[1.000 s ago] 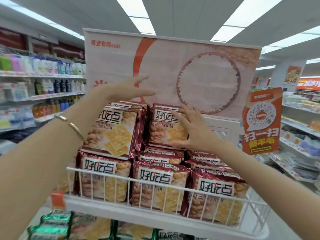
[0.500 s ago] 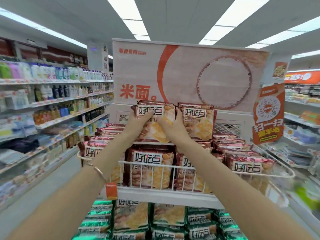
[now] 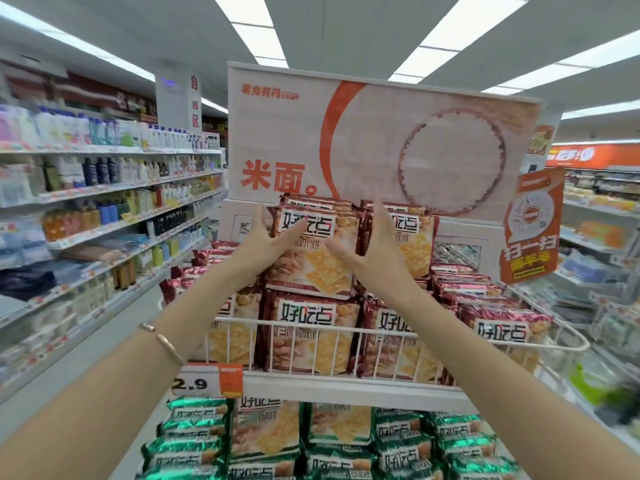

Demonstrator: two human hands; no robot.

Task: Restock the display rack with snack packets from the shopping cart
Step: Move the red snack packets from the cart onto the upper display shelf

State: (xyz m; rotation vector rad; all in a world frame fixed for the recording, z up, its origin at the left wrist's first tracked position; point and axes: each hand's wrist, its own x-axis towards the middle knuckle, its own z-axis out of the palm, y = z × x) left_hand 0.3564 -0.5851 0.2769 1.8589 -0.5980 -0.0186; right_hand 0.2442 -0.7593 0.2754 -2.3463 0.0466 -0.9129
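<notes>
Since half a second ago your left grip [image 3: 258, 245] and right grip [image 3: 375, 256] have let go and spread wide, holding nothing, either side of the top packet [image 3: 311, 271] at frame centre on the rack [image 3: 346, 384], so square its edges with flat palms before withdrawing.

The left hand [image 3: 264, 244] and right hand [image 3: 375, 252], fingers spread, flank the top stack of red cracker packets [image 3: 311, 261] in the white wire basket [image 3: 450, 336]; the right hand sits between it and the neighbouring stack [image 3: 417, 244], with green packets [image 3: 194, 432] on the tier below
</notes>
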